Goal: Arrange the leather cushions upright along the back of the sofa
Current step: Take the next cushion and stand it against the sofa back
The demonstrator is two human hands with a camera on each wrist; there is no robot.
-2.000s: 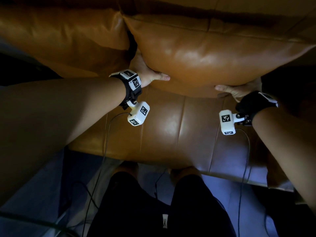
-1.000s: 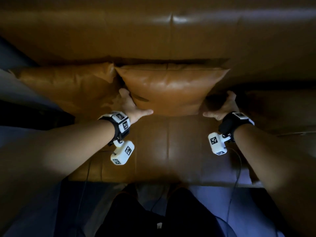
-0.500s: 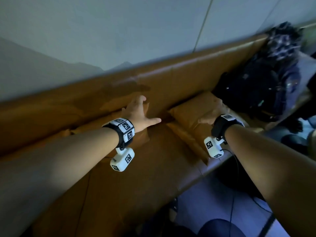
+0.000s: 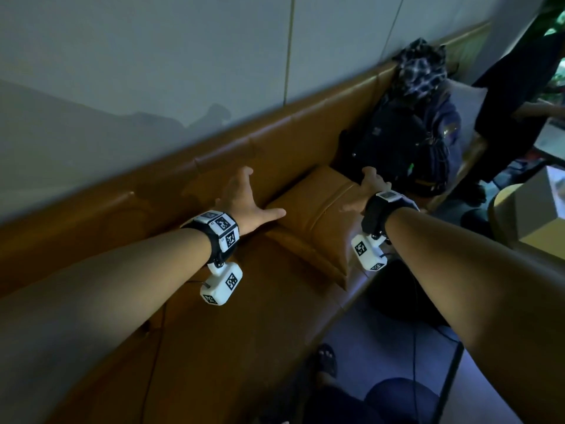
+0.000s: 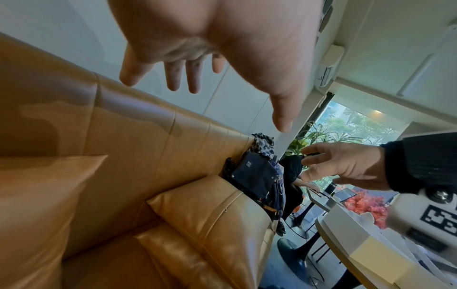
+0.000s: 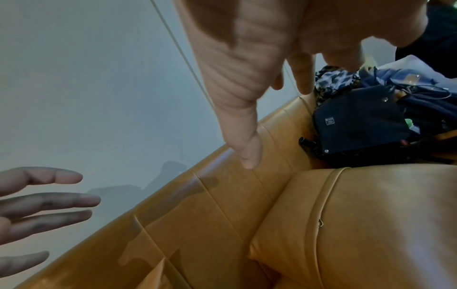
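A tan leather cushion (image 4: 318, 212) lies flat on the sofa seat (image 4: 250, 301), its far edge near the backrest (image 4: 275, 139). My left hand (image 4: 241, 197) hovers open with spread fingers by the cushion's left edge, in front of the backrest. My right hand (image 4: 365, 188) is open over the cushion's far right corner, beside the dark bags. The left wrist view shows the flat cushion (image 5: 205, 211) below both hands and another cushion (image 5: 37, 195) leaning upright on the backrest to the left. The right wrist view has the flat cushion (image 6: 371, 224) under my open fingers (image 6: 301, 78).
Dark bags (image 4: 406, 142) topped by a plaid cloth (image 4: 419, 68) fill the sofa just right of the cushion. A round table (image 4: 501, 221) with a box (image 4: 538, 209) stands at the right, and another person (image 4: 519, 87) beyond it. My feet (image 4: 327, 359) are on the floor by the seat edge.
Both hands let go of the cushion set upright against the backrest. My view and arms swung right to the cushion lying flat on the seat.
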